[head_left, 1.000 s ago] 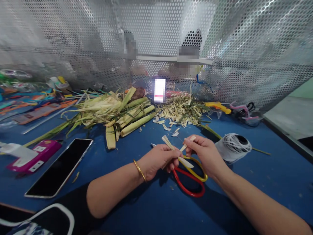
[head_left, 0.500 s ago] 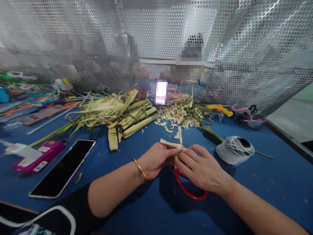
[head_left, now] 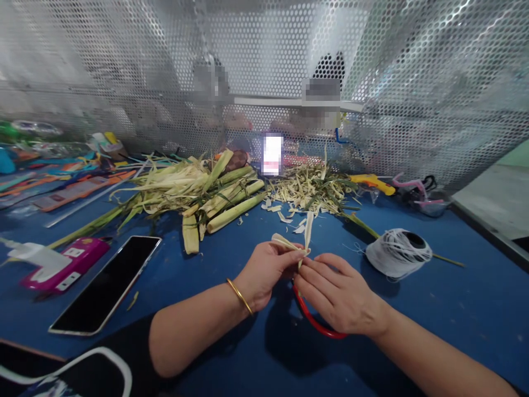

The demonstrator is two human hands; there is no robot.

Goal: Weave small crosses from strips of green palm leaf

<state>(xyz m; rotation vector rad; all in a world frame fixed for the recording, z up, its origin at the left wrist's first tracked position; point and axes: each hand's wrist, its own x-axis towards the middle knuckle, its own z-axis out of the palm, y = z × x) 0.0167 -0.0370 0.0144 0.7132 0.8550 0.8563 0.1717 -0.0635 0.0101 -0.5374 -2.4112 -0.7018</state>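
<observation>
My left hand [head_left: 268, 273] is closed, pinching pale, folded husk-like plant strips [head_left: 308, 231] between thumb and fingers. One strip end stands upright and another points to the left. My right hand [head_left: 336, 292] is beside it, its fingers bent together at the lower end of the same strips; its fingertips are partly hidden. Under the right hand shows a red looped handle [head_left: 316, 325], like that of scissors. The hand covers the rest of it, and I cannot tell whether it is held or lies on the table.
Green stalks and husks [head_left: 235, 212] lie ahead, beside a heap of shredded scraps [head_left: 309, 190]. To the right are a white thread spool [head_left: 394, 256] and a yellow glue gun [head_left: 372, 183]. A phone [head_left: 107, 284] and a magenta power strip [head_left: 72, 264] lie left. Perforated metal sheet [head_left: 264, 55] stands behind.
My right hand has shifted slightly down, its fingers now straighter and lower on the strips. The upright strip end has tilted a little to the right. My left hand keeps its pinch.
</observation>
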